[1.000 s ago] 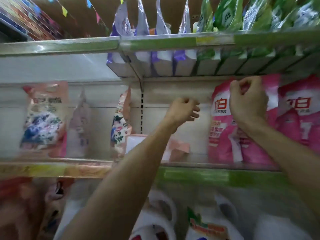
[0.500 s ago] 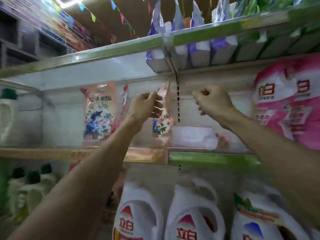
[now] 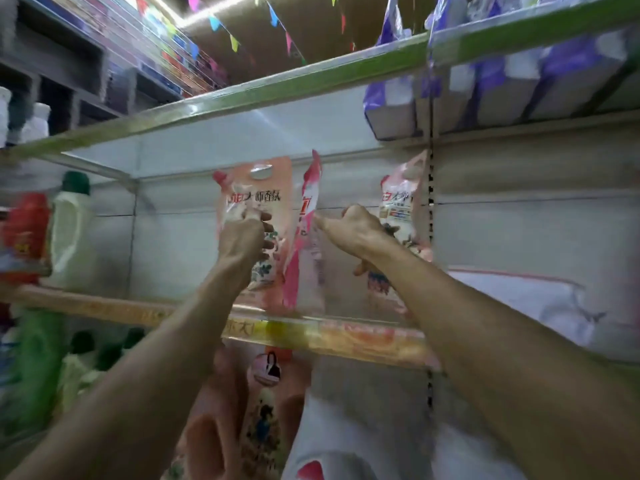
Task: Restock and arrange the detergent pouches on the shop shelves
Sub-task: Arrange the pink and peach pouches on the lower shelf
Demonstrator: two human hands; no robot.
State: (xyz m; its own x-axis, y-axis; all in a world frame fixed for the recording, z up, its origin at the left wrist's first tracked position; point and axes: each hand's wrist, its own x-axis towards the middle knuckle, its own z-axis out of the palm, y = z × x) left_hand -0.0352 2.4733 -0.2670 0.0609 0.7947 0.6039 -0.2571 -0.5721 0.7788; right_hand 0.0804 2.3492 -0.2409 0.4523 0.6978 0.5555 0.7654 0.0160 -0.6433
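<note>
Three detergent pouches stand on the middle shelf (image 3: 346, 336). My left hand (image 3: 244, 233) grips the front of the peach flower-print pouch (image 3: 256, 188), which faces me upright. Right beside it a pink pouch (image 3: 304, 258) stands edge-on, leaning slightly. My right hand (image 3: 353, 226) is curled, and its thumb and forefinger pinch the pink pouch's near edge. Behind that hand stands a third pale pink pouch (image 3: 401, 202), turned partly sideways near the shelf upright; my wrist hides its lower part.
A white flat pack (image 3: 512, 299) lies on the shelf to the right. White and red bottles (image 3: 69, 230) stand at the left. Purple pouches (image 3: 485, 74) fill the upper shelf. More pouches (image 3: 263, 410) and white jugs (image 3: 329, 445) sit below.
My view and both hands have shifted left, away from the large pink bags. My left hand has taken hold of the peach pouch, and my right hand has reached the pink pouch.
</note>
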